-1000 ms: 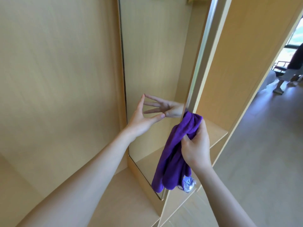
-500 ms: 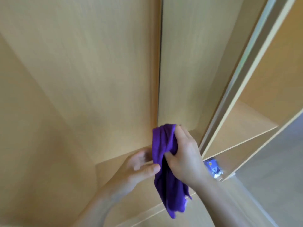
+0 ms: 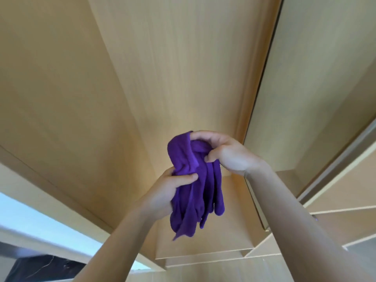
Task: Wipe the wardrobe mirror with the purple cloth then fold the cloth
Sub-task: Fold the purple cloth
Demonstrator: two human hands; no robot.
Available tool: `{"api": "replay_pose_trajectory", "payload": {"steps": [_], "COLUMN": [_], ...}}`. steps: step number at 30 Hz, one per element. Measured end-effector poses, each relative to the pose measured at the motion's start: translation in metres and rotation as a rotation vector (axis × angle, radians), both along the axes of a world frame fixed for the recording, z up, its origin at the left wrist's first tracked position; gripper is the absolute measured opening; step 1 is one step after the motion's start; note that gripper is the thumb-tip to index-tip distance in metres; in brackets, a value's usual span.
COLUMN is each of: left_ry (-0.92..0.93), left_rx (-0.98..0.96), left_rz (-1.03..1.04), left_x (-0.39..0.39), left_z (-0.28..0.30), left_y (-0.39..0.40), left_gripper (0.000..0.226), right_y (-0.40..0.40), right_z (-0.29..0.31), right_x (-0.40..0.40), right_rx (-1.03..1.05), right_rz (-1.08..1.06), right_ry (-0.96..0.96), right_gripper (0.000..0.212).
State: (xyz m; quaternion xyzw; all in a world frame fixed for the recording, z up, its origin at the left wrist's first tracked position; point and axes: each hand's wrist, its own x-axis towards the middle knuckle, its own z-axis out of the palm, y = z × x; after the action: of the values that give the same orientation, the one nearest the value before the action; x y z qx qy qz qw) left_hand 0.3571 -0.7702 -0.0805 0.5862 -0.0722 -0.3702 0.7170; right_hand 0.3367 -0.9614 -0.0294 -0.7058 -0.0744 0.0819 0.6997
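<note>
before wardrobe panels (image 3: 183, 68), both hands' grip bunches purple cloth (image 3: 195, 192).

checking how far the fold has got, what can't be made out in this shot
- Purple cloth, head view: it hangs bunched, so its folds and edges cannot be counted.
- Left hand: its fingers are hidden behind the cloth; only the thumb shows.
- Right hand: its fingertips curl into the cloth, out of sight.
- Wardrobe mirror: seen at a steep angle, so wiped or streaked cannot be told.
- Dark thing, bottom left corner: cut off by the edge, unidentifiable.
</note>
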Motion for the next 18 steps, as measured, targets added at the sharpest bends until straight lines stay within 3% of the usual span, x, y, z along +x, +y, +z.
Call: {"api": "replay_pose_trajectory", "payload": {"steps": [4, 9, 12, 13, 16, 18], "left_ry": [0.223, 0.310, 0.359, 0.371, 0.425, 0.453], "left_rx": [-0.203, -0.256, -0.334, -0.360, -0.411, -0.413], "left_rz": [0.110, 0.235, 0.286, 0.290, 0.248, 0.144], "left_x": [0.009, 0.008, 0.007, 0.007, 0.005, 0.002], "left_z": [0.007, 0.002, -0.006, -0.006, -0.004, 0.001], "left_y": [0.010, -0.002, -0.009, -0.010, -0.010, -0.007], "left_gripper": [0.036, 0.030, 0.025, 0.023, 0.023, 0.041], "right_y": [0.008, 0.000, -0.010, -0.012, -0.009, -0.004], "right_z": [-0.031, -0.079, -0.108, -0.117, -0.137, -0.144], "right_x": [0.003, -0.010, -0.029, -0.034, -0.052, -0.059], "right_rx": [-0.061, -0.216, -0.219, -0.210, -0.093, 0.108], "right_rz": [-0.433, -0.595, -0.710, -0.686, -0.479, -0.373], "right_ry": [-0.113, -0.025, 0.137, 0.240, 0.679, 0.730], "right_gripper": [0.054, 0.038, 0.021, 0.022, 0.062, 0.078]}}
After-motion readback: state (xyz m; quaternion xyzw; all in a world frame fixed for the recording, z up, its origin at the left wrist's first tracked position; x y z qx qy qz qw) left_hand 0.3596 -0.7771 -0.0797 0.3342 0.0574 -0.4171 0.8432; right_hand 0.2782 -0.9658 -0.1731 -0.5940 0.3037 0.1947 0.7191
